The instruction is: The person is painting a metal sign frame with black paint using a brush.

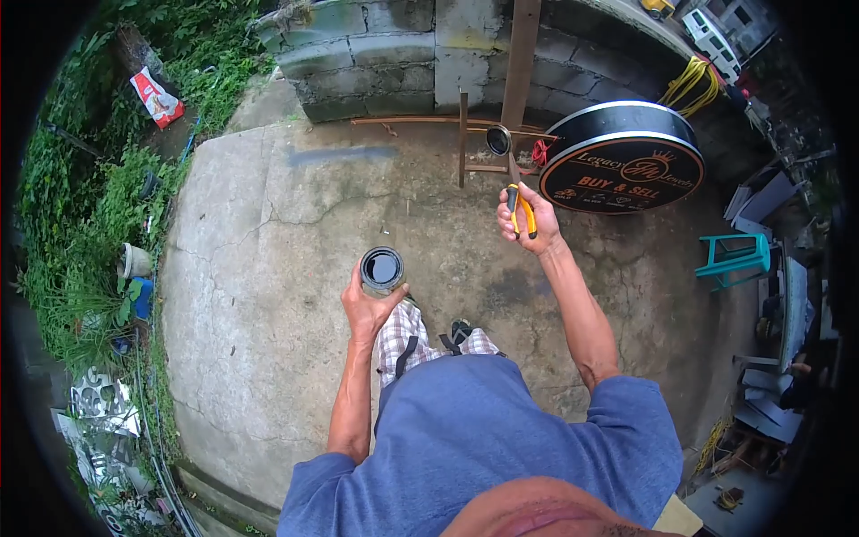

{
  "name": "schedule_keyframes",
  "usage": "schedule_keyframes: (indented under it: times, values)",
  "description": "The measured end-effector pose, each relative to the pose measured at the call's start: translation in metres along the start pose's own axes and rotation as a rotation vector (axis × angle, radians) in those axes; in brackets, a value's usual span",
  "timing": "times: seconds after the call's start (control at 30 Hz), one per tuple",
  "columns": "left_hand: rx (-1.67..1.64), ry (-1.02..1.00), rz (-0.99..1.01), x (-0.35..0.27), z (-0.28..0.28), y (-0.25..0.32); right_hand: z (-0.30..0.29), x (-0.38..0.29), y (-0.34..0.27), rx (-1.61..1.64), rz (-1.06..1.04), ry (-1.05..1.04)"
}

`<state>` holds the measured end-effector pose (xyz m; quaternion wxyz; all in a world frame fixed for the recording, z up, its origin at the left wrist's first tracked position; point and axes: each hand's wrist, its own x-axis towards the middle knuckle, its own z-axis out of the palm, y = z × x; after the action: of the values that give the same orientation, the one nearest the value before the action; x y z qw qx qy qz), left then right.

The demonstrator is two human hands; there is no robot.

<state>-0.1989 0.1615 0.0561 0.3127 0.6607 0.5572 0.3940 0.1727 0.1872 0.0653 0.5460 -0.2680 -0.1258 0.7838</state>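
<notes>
My left hand (371, 306) is wrapped around a small round can (382, 288), held upright in front of my legs. Its mouth is uncovered, and dark, glossy liquid (384, 268) shows inside the blackened rim. Up and to the right, my right hand (542, 218) grips pliers (529, 213) with yellow and black handles. At the tip of their jaws is a round, dark-faced metal lid (498, 141), tilted and apart from the can. How the jaws hold the lid's edge is too small to tell.
A round black sign (621, 176) bearing writing leans near a concrete-block wall (396, 67). By it stand a thin wooden frame (463, 144) and a red cord (539, 153). A teal plastic stool (735, 258) is at the right. Plants (87, 262) edge the cracked concrete floor (248, 322).
</notes>
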Motion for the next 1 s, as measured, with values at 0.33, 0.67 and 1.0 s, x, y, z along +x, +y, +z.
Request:
schedule_keyframes:
  times: [0.33, 0.67, 1.0]
  values:
    - [-0.026, 0.029, 0.038, 0.261, -0.023, -0.077, 0.024, 0.250, -0.191, -0.538, -0.133, 0.458]
    - [0.038, 0.018, 0.063, 0.478, -0.002, -0.117, 0.041, 0.462, -0.445, -1.719, -0.318, 0.917]
    - [0.021, 0.035, -0.031, 0.667, 0.050, -0.112, 0.020, 0.633, -0.639, -3.018, -0.384, 0.786]
